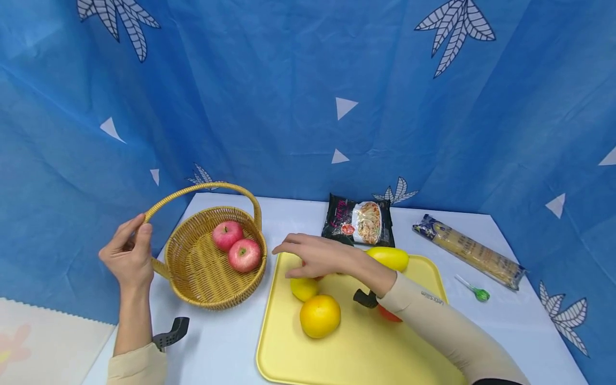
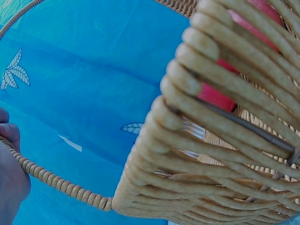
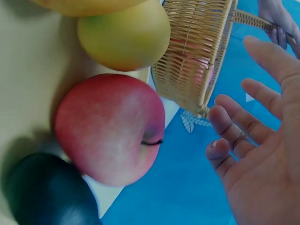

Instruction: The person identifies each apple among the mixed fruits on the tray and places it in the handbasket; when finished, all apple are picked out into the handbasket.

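Observation:
My left hand point(image 1: 129, 251) grips the handle point(image 1: 212, 185) of a wicker basket point(image 1: 192, 262), holding its left side. Inside the basket lie two red apples: one apple point(image 1: 227, 235) behind, another apple point(image 1: 244, 255) in front. My right hand point(image 1: 317, 256) hovers over the yellow tray point(image 1: 346, 358) with fingers spread and nothing held. Beneath it, the right wrist view shows another red apple point(image 3: 110, 129), between a yellow fruit point(image 3: 124, 37) and a dark green rounded item point(image 3: 49, 190). In the head view my right hand mostly hides this apple.
The tray also bears an orange-yellow round fruit point(image 1: 320, 316), a long yellow item point(image 1: 390, 258) and a red item point(image 1: 389, 314) partly under my right forearm. Behind it lies a black noodle packet point(image 1: 368, 222). To the right are a spaghetti pack point(image 1: 469, 251) and a green lollipop point(image 1: 481, 294).

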Motion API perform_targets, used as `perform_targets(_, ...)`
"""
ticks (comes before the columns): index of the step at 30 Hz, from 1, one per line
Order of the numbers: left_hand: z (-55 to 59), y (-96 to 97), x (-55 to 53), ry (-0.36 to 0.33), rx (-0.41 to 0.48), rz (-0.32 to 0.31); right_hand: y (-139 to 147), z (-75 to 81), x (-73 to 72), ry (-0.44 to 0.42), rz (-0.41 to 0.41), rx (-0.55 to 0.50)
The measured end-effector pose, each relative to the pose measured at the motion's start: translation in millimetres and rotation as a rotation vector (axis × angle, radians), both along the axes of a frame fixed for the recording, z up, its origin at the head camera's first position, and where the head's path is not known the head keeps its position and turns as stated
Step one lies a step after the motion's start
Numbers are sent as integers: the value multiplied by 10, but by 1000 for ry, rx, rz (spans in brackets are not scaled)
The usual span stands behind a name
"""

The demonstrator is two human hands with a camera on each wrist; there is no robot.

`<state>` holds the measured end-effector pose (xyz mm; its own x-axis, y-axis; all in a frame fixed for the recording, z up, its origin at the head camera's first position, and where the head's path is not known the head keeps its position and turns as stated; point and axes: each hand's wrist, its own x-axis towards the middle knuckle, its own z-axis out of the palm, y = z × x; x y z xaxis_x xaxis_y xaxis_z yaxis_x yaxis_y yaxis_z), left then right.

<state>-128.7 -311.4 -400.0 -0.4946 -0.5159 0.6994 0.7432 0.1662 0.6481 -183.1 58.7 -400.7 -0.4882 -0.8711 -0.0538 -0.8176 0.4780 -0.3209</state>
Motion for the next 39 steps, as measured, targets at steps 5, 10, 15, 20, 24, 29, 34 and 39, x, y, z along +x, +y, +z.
perform_targets(5, 6, 11, 7, 1, 4, -5, 243, 11, 39, -70, -38, -21)
perform_targets(10, 18, 24, 11, -11, 3, 6, 522, 12, 65, -156, -75, -83)
perform_targets(15, 27, 30, 18, -14, 2, 6, 822, 57, 93, -203, -142, -109)
perform_targets(20, 11, 10, 17, -25, -8, 20, 1078, 86, 124, -211, -209, -95)
perform_targets(24, -10, -10, 1, -21, -7, 12, 1247, 55, 150, -221, -233, -85)
perform_targets(29, -8, -4, -5, -26, -13, 11, 1439, 35, 199, -248, -259, -52)
perform_targets(34, 7, 16, 9, -27, -15, 13, 1622, -8, 235, -297, -283, -44)
perform_targets(39, 11, 14, 15, -13, 0, -1, 1773, -102, 253, -335, -302, -43)
